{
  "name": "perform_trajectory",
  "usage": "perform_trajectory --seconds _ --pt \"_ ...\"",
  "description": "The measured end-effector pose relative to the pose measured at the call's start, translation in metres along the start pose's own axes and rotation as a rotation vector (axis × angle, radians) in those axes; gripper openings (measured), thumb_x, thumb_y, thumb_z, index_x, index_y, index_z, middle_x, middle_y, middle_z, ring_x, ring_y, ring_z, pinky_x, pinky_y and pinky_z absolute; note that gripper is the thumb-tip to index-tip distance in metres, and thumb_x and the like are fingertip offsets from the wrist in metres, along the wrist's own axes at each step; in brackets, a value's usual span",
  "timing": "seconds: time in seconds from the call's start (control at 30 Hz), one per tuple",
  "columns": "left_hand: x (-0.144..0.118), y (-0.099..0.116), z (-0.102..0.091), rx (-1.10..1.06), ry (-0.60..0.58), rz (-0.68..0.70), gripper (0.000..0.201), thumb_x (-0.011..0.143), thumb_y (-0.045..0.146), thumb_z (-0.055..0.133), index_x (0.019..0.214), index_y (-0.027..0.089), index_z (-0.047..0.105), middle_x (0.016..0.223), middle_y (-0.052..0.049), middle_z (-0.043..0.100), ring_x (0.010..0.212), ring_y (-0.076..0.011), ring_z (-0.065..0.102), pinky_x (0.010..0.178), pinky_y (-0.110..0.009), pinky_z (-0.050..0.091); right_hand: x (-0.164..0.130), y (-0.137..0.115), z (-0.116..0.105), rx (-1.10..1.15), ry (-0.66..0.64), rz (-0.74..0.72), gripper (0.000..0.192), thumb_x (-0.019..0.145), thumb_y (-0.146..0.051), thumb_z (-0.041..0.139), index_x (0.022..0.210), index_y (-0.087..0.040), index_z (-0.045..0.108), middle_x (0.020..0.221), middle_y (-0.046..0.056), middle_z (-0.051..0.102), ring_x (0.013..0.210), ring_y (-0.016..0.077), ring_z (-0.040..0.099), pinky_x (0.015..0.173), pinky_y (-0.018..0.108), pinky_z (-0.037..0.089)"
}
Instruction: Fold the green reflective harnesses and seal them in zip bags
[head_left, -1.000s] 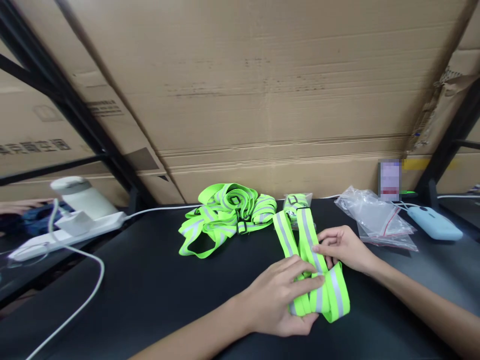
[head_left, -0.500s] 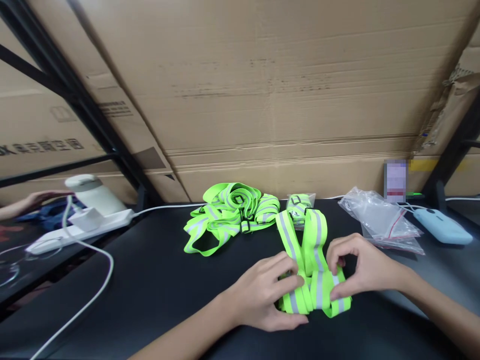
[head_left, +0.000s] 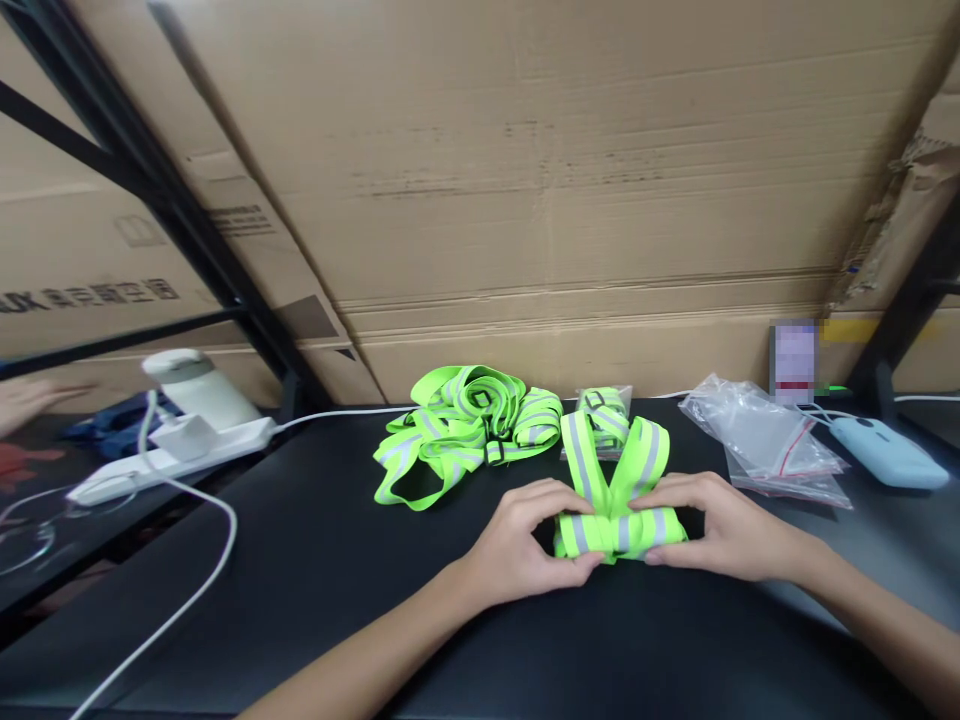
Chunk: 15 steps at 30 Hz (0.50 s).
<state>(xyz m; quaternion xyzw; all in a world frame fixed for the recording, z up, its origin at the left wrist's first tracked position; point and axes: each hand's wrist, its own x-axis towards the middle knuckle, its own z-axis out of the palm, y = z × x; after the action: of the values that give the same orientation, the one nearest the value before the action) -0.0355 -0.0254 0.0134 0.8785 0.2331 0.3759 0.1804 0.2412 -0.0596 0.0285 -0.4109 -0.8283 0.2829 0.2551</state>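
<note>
In the head view, the neon-green, grey-striped fabric strap roll lies between your hands, its two upper loops pointing away from you, with your left hand half-curled and pinching its left end between thumb and fingers, your right hand likewise pinching its right end.

Worktop: black, flat. Rear middle: tangled green reflective strap pile with black buckles. Right of it: bagged strap bundle. Farther right: clear plastic bags, overlapping, then light-blue device. Left: white cable curving across surface; power strip along edge. Nearer front: folded strap, contact with surface unclear.
</note>
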Motion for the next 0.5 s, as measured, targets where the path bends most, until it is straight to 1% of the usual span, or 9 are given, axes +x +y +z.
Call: perform_trajectory --seconds 0.03,0.1,0.2,0.3,0.33,0.4,0.5 --pt "0.0012 -0.0005 -0.0007 0.000 -0.004 -0.053 0.025 0.077 0.030 0.079 0.097 0.017 0.073 0.084 -0.006 0.074 0.073 -0.0189 0.069 0.071 -0.029 0.055 0.0010 0.0016 0.0009 0.029 0.035 0.023 0.039 0.083 -0.045 0.080 0.116 -0.026 0.072 0.109 0.004 0.073 0.099 0.0241 0.068 0.091 0.035 0.050" --pt "0.0027 -0.0008 -0.0016 0.003 -0.023 -0.134 0.022 0.083 0.033 0.075 0.097 0.017 0.074 0.084 -0.006 0.074 0.075 -0.0190 0.069 0.072 -0.029 0.055 0.0028 0.0039 0.0031 0.113 0.072 0.084 0.032 0.084 -0.044 0.078 0.108 -0.024 0.069 0.099 0.002 0.074 0.090 0.0220 0.068 0.083 0.033 0.052" --pt "0.0030 -0.0009 -0.0013 -0.008 -0.033 -0.208 0.024 0.088 0.035 0.070 0.103 0.017 0.072 0.091 -0.005 0.075 0.080 -0.0189 0.070 0.076 -0.028 0.054 0.0049 0.0045 0.0057 0.290 0.052 0.176 0.028 0.087 -0.044 0.075 0.097 -0.021 0.062 0.083 0.000 0.072 0.076 0.0185 0.065 0.068 0.028 0.049" --pt "0.0017 -0.0012 0.0001 -0.006 -0.041 -0.269 0.027 0.089 0.036 0.068 0.109 0.019 0.069 0.095 -0.004 0.075 0.081 -0.0179 0.069 0.075 -0.027 0.053 0.0066 0.0034 0.0065 0.405 0.029 0.208 0.027 0.085 -0.043 0.077 0.090 -0.019 0.065 0.082 0.002 0.072 0.075 0.0181 0.064 0.064 0.026 0.047" --pt "0.0012 -0.0012 0.0007 0.001 -0.045 -0.283 0.028 0.089 0.036 0.067 0.111 0.019 0.068 0.094 -0.003 0.075 0.078 -0.0170 0.068 0.073 -0.026 0.052 0.0073 0.0031 0.0066 0.407 0.025 0.204 0.027 0.085 -0.043 0.077 0.090 -0.018 0.068 0.083 0.002 0.072 0.076 0.0182 0.063 0.064 0.027 0.047" --pt "0.0001 -0.0008 0.0023 0.017 -0.057 -0.304 0.028 0.091 0.037 0.064 0.113 0.019 0.066 0.086 0.000 0.072 0.069 -0.0145 0.063 0.066 -0.024 0.050 0.0085 0.0027 0.0070 0.363 0.016 0.198 0.026 0.087 -0.044 0.075 0.090 -0.018 0.073 0.083 0.003 0.071 0.073 0.0176 0.061 0.064 0.027 0.046" --pt "-0.0009 0.0002 0.0054 0.038 -0.080 -0.343 0.026 0.096 0.039 0.057 0.107 0.018 0.067 0.071 0.002 0.067 0.056 -0.0118 0.056 0.057 -0.022 0.045 0.0096 0.0033 0.0095 0.239 0.015 0.191 0.030 0.089 -0.046 0.070 0.084 -0.018 0.077 0.081 0.004 0.068 0.070 0.0170 0.056 0.061 0.028 0.042"
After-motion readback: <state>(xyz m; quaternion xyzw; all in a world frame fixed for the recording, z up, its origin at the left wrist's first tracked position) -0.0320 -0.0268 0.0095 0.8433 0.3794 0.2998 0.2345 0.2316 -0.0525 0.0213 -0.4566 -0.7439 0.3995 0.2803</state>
